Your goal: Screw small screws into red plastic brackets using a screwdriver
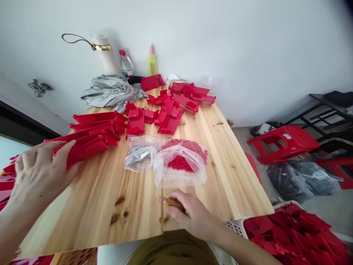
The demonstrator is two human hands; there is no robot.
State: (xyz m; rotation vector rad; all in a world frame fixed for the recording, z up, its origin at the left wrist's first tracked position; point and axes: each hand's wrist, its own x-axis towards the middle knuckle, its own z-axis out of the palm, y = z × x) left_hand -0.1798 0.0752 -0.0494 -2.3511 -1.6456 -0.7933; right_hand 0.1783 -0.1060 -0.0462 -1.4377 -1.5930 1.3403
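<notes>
My left hand (41, 169) is at the left side of the table, its fingers and thumb closed round the near end of a red plastic part (86, 149). That part lies frontmost in a row of similar red parts (99, 117) leaning on one another. Near the front edge, my right hand (190, 211) grips a small screwdriver by its amber handle (175, 203); a short metal shaft points left. Just beyond it lies an open clear bag of small red pieces (180, 180), beside a clear bag of small metal screws (140, 158).
More red parts (168, 114) lie scattered at the back of the wooden table (220, 176). Behind them are a grey cloth (113, 90), a white flask (106, 55), a water bottle (125, 64) and a yellow bottle (152, 62). A basket of red parts (292, 232) stands at lower right.
</notes>
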